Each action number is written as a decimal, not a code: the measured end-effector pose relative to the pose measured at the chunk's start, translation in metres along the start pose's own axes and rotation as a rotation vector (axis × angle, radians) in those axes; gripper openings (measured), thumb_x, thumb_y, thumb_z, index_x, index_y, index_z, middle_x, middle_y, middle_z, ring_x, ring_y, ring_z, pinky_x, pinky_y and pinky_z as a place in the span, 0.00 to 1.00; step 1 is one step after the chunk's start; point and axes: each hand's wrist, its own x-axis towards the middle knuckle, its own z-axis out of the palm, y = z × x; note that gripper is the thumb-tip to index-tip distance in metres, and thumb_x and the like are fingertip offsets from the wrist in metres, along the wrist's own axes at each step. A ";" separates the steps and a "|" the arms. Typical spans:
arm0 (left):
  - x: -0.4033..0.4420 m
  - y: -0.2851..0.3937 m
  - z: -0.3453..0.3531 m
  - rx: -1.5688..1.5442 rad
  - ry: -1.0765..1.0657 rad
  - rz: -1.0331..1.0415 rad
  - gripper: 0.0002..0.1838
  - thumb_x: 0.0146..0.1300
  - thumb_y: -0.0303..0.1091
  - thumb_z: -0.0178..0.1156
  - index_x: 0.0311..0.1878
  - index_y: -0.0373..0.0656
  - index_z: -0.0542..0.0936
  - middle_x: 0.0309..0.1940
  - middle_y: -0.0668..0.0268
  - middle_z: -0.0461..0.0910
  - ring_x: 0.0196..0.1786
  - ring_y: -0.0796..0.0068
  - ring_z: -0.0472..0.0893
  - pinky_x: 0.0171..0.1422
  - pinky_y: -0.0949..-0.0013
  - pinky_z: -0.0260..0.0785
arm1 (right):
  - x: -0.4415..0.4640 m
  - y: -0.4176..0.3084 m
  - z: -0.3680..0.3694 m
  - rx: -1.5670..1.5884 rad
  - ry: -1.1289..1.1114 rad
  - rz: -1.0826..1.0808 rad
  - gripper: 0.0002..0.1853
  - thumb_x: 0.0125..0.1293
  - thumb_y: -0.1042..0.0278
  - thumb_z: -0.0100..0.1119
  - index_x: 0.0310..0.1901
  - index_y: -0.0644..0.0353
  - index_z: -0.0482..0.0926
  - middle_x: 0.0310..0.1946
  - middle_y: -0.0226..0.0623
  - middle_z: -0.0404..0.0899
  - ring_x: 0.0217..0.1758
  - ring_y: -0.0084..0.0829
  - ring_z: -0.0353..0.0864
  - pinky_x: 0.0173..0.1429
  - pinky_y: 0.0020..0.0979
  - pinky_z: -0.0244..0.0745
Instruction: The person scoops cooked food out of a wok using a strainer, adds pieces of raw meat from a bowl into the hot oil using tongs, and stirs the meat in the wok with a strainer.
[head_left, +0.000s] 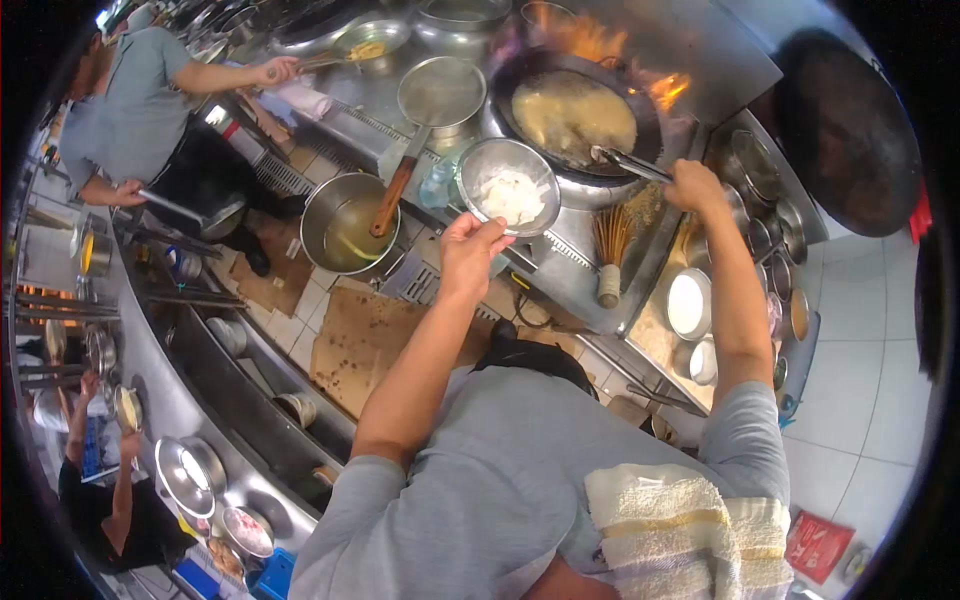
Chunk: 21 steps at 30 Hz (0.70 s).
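Left hand (472, 252), in the middle of the frame, is clamped on the near rim of a metal bowl (548, 216), thumb at the edge. Pale, whitish food (513, 196) sits in the bowl, which is held up just below and left of the wok (648, 125). Right hand (695, 187), right of centre, has its fingers wrapped around the handle of a metal utensil (638, 166). That utensil slants up and left over the near edge of the wok; its tip meets the bubbling yellowish liquid (575, 108), and it is hard to say whether it is a ladle or tongs. Flames (666, 90) rise behind the wok and at its right side, at the top of the frame.

Below the wok, a bristle brush (610, 245) lies on the steel counter, handle toward the bottom of the frame. Left of the bowl, a round strainer (442, 92) has a wooden handle (394, 198) that slopes down over a deep pot (313, 230) holding cloudy liquid. At the upper right a large dark pan (845, 130) stands tilted up. A striped towel (660, 530) hangs over the person's shoulder at the lower right. At the upper left a co-worker (130, 140) grips a long handle in each hand; another person (105, 515) reaches over bowls at the lower left.
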 end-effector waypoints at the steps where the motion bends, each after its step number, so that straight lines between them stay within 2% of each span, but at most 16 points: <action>1: -0.002 0.002 -0.003 -0.007 0.002 -0.002 0.03 0.64 0.22 0.65 0.36 0.37 0.79 0.37 0.63 0.82 0.40 0.72 0.83 0.51 0.65 0.83 | 0.006 -0.007 0.011 0.030 -0.009 0.047 0.20 0.55 0.62 0.62 0.49 0.60 0.84 0.42 0.52 0.85 0.47 0.51 0.85 0.54 0.48 0.79; 4: -0.007 0.011 -0.011 -0.025 0.007 -0.005 0.04 0.64 0.22 0.65 0.36 0.38 0.78 0.37 0.62 0.82 0.40 0.72 0.83 0.50 0.66 0.83 | 0.010 -0.022 0.015 0.084 -0.029 0.141 0.21 0.55 0.61 0.61 0.50 0.60 0.84 0.43 0.52 0.85 0.49 0.51 0.84 0.55 0.48 0.79; 7: -0.013 0.023 -0.018 -0.039 -0.015 0.003 0.05 0.64 0.22 0.64 0.34 0.39 0.77 0.36 0.63 0.82 0.39 0.72 0.83 0.49 0.67 0.83 | -0.011 -0.016 -0.030 0.235 0.173 0.165 0.22 0.57 0.58 0.64 0.52 0.61 0.83 0.42 0.51 0.85 0.48 0.54 0.83 0.53 0.49 0.78; 8: -0.016 0.027 -0.018 -0.038 -0.025 -0.005 0.05 0.64 0.22 0.64 0.34 0.39 0.77 0.36 0.63 0.82 0.39 0.72 0.83 0.49 0.67 0.83 | -0.025 -0.018 -0.049 0.232 0.171 0.177 0.22 0.57 0.58 0.64 0.52 0.61 0.83 0.42 0.51 0.85 0.48 0.54 0.83 0.53 0.49 0.78; 10: -0.018 0.037 -0.016 0.007 -0.023 -0.018 0.07 0.64 0.24 0.65 0.31 0.40 0.77 0.35 0.65 0.82 0.38 0.75 0.82 0.49 0.67 0.82 | -0.056 -0.031 -0.096 0.086 0.351 -0.164 0.22 0.58 0.59 0.64 0.53 0.60 0.82 0.42 0.47 0.84 0.45 0.54 0.83 0.50 0.49 0.78; 11: -0.019 0.039 -0.015 0.030 -0.026 -0.026 0.08 0.65 0.24 0.65 0.30 0.40 0.76 0.34 0.66 0.81 0.38 0.77 0.81 0.49 0.67 0.81 | -0.073 -0.043 -0.118 0.078 0.348 -0.141 0.22 0.58 0.59 0.64 0.53 0.60 0.82 0.42 0.47 0.84 0.45 0.54 0.83 0.50 0.49 0.78; 13: -0.019 0.038 -0.017 0.058 -0.079 -0.028 0.08 0.64 0.24 0.65 0.30 0.40 0.76 0.34 0.66 0.81 0.37 0.78 0.81 0.48 0.67 0.81 | -0.099 -0.075 -0.156 -0.039 0.240 -0.399 0.20 0.59 0.61 0.63 0.53 0.56 0.83 0.40 0.43 0.83 0.42 0.52 0.83 0.47 0.48 0.77; 14: -0.019 0.039 -0.019 0.085 -0.109 -0.015 0.08 0.64 0.24 0.65 0.29 0.40 0.76 0.33 0.66 0.81 0.37 0.78 0.81 0.47 0.67 0.81 | -0.107 -0.092 -0.166 -0.044 0.236 -0.381 0.20 0.59 0.61 0.63 0.53 0.56 0.83 0.40 0.43 0.83 0.42 0.52 0.83 0.47 0.48 0.77; 17: -0.020 0.036 -0.023 0.124 -0.173 0.001 0.09 0.64 0.24 0.65 0.29 0.39 0.76 0.32 0.66 0.80 0.36 0.79 0.80 0.46 0.68 0.81 | -0.122 -0.135 -0.188 -0.212 -0.038 -0.481 0.20 0.58 0.64 0.63 0.53 0.55 0.83 0.38 0.41 0.82 0.40 0.49 0.83 0.44 0.47 0.77; 21: -0.021 0.028 -0.023 0.147 -0.215 0.016 0.10 0.63 0.24 0.66 0.28 0.39 0.75 0.31 0.66 0.79 0.35 0.79 0.80 0.44 0.69 0.81 | -0.118 -0.156 -0.169 -0.334 -0.148 -0.415 0.18 0.56 0.67 0.64 0.51 0.55 0.83 0.39 0.39 0.83 0.39 0.48 0.83 0.44 0.45 0.77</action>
